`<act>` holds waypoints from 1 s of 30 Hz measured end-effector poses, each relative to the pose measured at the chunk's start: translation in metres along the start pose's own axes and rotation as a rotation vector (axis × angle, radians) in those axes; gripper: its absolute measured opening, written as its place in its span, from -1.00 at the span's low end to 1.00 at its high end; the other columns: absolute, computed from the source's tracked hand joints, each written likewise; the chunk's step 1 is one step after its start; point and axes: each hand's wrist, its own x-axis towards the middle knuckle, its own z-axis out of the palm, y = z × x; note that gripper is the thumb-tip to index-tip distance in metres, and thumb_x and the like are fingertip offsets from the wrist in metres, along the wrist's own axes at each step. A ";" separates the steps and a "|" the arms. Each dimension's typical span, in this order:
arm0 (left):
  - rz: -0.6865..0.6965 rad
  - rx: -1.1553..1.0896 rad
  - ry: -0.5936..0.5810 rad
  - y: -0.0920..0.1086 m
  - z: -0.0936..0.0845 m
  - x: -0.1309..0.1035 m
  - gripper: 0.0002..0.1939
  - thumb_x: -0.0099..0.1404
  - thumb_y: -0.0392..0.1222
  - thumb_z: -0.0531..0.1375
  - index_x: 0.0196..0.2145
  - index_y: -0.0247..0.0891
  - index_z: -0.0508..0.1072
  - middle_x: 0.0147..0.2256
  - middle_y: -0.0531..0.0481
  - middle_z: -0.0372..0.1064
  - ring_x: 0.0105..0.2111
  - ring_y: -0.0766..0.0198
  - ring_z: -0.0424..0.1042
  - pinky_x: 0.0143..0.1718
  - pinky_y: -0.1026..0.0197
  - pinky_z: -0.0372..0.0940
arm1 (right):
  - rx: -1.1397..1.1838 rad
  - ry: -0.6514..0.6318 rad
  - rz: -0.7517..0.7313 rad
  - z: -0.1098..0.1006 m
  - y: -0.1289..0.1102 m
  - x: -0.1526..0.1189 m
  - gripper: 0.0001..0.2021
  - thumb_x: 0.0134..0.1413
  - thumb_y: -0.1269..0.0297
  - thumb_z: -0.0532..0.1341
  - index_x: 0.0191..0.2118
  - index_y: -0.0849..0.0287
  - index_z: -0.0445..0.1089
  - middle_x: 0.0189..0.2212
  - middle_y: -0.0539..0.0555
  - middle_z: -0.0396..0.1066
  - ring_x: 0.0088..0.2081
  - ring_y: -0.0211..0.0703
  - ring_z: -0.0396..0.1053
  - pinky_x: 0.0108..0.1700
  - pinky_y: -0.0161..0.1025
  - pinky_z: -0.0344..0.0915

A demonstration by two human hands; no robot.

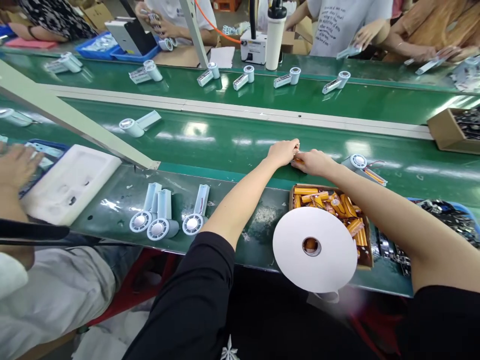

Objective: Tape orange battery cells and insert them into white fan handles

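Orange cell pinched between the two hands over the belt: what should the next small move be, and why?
Probably carry the orange cell a little to the right, to the fan housing on the green belt. The left hand and right hand meet on the cell just beside that housing, which already trails an orange part with red wires. Whether the cell is ready cannot be told.

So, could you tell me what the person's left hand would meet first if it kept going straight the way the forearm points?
Directly ahead of the left hand is the right hand, already touching it around a small orange piece; beyond lies bare green belt.
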 end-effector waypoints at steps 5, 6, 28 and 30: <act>-0.029 0.065 0.020 0.013 0.001 -0.002 -0.74 0.55 -0.13 0.05 0.06 -0.07 0.48 0.02 -0.14 0.55 0.04 -0.05 0.51 0.01 0.04 0.33 | -0.024 -0.055 -0.026 -0.012 -0.001 -0.002 -0.53 0.49 0.00 0.04 0.16 0.14 0.55 -0.03 0.34 0.60 -0.05 0.24 0.57 -0.07 -0.06 0.42; -0.034 0.080 0.023 0.015 0.000 -0.003 -0.73 0.54 -0.13 0.05 0.07 -0.07 0.48 0.02 -0.16 0.55 0.03 -0.05 0.51 0.00 0.04 0.33 | -0.019 -0.052 -0.034 -0.016 -0.001 -0.002 -0.55 0.49 0.02 0.05 0.14 0.14 0.57 -0.04 0.32 0.60 -0.05 0.23 0.57 -0.06 -0.07 0.42; -0.086 0.090 0.015 0.063 -0.019 -0.018 -0.70 0.54 -0.09 0.11 0.14 -0.16 0.43 0.02 -0.24 0.53 0.04 0.00 0.52 0.05 0.00 0.36 | 0.134 0.046 0.042 -0.043 0.000 -0.032 -0.69 0.37 0.18 0.23 0.04 0.19 0.62 0.04 0.28 0.59 0.07 0.17 0.55 0.16 -0.08 0.41; -0.012 0.089 0.036 0.077 -0.031 -0.036 -0.66 0.54 -0.13 0.11 0.21 -0.18 0.38 0.12 -0.28 0.48 0.17 -0.02 0.44 0.15 -0.06 0.32 | 0.176 0.120 0.030 -0.055 0.009 -0.066 -0.65 0.42 0.21 0.16 0.17 0.12 0.56 0.18 0.16 0.52 0.19 0.08 0.48 0.26 -0.11 0.35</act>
